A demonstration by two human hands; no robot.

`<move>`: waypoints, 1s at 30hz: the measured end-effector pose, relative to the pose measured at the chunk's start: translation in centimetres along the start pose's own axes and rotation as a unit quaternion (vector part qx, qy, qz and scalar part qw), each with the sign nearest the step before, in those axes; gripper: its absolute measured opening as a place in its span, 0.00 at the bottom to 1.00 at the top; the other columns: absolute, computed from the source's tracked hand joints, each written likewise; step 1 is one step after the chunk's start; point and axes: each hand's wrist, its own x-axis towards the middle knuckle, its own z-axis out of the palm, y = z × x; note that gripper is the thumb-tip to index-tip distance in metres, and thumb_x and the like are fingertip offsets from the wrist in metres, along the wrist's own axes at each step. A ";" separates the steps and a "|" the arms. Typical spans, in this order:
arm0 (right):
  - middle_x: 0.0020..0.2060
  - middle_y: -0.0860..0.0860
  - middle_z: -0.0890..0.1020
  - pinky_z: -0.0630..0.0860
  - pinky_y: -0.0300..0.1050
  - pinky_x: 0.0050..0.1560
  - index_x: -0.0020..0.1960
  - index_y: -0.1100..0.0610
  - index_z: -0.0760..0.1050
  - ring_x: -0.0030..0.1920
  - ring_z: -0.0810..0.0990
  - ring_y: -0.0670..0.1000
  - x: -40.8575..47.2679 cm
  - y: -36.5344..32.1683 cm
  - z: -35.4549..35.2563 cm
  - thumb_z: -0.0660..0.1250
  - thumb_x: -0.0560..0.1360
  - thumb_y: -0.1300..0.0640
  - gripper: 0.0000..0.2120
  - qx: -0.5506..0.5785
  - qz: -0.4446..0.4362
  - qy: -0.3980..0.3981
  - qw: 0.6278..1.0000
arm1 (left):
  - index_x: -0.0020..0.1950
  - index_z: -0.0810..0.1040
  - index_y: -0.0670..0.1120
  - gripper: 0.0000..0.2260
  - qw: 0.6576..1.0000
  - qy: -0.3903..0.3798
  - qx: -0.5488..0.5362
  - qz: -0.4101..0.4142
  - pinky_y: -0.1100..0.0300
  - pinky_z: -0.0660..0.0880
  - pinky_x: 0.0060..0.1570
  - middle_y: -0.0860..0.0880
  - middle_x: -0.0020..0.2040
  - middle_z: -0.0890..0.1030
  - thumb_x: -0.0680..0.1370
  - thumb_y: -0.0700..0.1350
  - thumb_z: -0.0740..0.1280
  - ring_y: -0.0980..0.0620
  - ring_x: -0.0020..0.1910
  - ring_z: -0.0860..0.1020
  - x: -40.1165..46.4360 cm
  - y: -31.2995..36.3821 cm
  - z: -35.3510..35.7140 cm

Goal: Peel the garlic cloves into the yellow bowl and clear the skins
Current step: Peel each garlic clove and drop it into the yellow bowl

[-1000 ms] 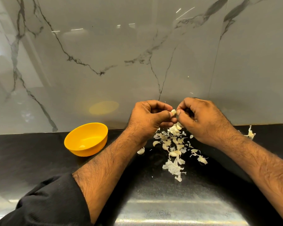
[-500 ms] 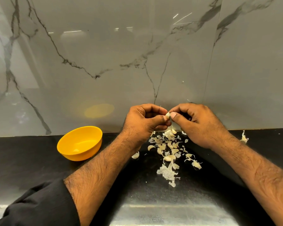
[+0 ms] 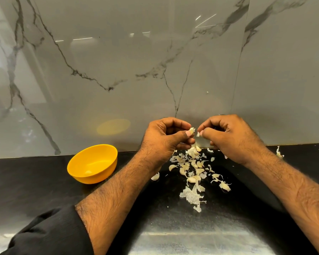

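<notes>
No writing, label, brand or number can be read anywhere here: the yellow bowl is plain, the marble wall carries only veins, and the dark tabletop bears no marks.

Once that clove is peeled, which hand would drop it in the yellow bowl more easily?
Probably the left hand. It already pinches the garlic clove, and the yellow bowl sits on its side. The right hand holds only a bit of skin, farther away.
</notes>
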 end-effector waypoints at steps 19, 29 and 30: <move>0.37 0.48 0.85 0.82 0.48 0.41 0.46 0.46 0.85 0.38 0.83 0.49 0.0 0.2 0.3 0.72 0.80 0.50 0.05 0.008 -0.024 -0.029 0.999 | 0.58 0.86 0.38 0.07 0.999 -0.004 0.039 0.009 0.48 0.87 0.48 0.40 0.48 0.88 0.80 0.36 0.74 0.44 0.44 0.87 0.2 -0.4 -0.2; 0.36 0.49 0.85 0.81 0.50 0.41 0.44 0.48 0.86 0.39 0.83 0.52 0.0 0.2 0.0 0.74 0.78 0.50 0.05 0.034 -0.020 -0.028 0.999 | 0.59 0.86 0.39 0.09 0.996 -0.020 0.080 0.018 0.53 0.86 0.47 0.42 0.48 0.89 0.79 0.35 0.74 0.44 0.45 0.88 0.0 -0.4 -0.2; 0.36 0.49 0.85 0.81 0.49 0.40 0.44 0.48 0.86 0.39 0.82 0.52 0.0 0.2 0.0 0.74 0.78 0.51 0.05 0.036 -0.020 -0.031 0.999 | 0.59 0.86 0.39 0.08 0.997 -0.018 0.076 0.014 0.54 0.86 0.47 0.41 0.47 0.89 0.79 0.35 0.74 0.45 0.45 0.88 0.0 -0.3 -0.2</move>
